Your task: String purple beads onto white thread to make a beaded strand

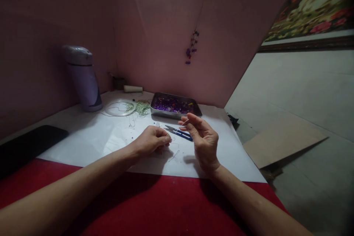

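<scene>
My left hand [152,141] is just above the white paper, thumb and fingers closed in a pinch; what lies between the tips is too small to make out. To its right, my right hand [204,142] is raised, thumb against forefinger, with a thin pale sliver showing at the tips that I cannot name. Between and behind the hands lie thread snips [178,132] with dark blue handles, blades pointing left. A metal tray [155,113] full of shiny purple beads stands just beyond. Short bits of thread [174,156] lie on the paper.
Left of the tray are a tangle of greenish thread [142,108] and a clear round lid or ring [109,112]. A purple flask [85,84] and a black flat object [33,142] stand further left. A beaded strand [190,49] hangs against the pink partition [160,37].
</scene>
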Demonstrator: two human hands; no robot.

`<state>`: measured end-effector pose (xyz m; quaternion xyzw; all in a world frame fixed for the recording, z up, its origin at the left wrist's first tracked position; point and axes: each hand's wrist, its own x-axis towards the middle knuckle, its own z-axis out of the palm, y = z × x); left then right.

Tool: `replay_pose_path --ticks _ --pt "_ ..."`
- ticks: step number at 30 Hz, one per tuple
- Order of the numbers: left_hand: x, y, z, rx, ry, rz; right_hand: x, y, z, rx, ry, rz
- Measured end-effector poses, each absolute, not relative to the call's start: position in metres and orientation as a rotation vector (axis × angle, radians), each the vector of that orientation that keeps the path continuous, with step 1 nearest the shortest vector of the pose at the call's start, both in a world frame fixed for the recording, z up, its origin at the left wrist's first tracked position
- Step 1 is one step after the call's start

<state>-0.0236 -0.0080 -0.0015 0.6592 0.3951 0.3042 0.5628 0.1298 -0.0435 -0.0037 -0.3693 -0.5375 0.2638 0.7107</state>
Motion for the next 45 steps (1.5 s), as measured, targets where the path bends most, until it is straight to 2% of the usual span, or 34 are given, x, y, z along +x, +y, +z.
replay_pose_path --ticks 15,21,26,36,40,45 --pt "-0.023 -0.012 -0.001 1.296 0.645 0.605 0.150 -0.019 -0.020 -0.940 -1.098 0.723" --pt "-0.023 -0.011 0.001 1.084 0.674 0.711 0.148 -0.029 -0.017 -1.240 -1.349 0.385" --pt "-0.025 -0.008 -0.002 1.082 0.662 0.754 0.136 -0.043 -0.015 -1.273 -1.541 0.344" --pt "-0.024 -0.009 0.002 1.067 0.749 0.756 0.138 -0.046 -0.012 -1.192 -1.567 -0.201" --pt "-0.024 -0.008 0.002 1.086 0.711 0.768 0.128 -0.055 -0.014 -1.291 -1.802 -0.081" --pt "-0.026 -0.006 -0.001 1.074 0.708 0.785 0.120 -0.052 -0.021 -1.380 -1.787 0.341"
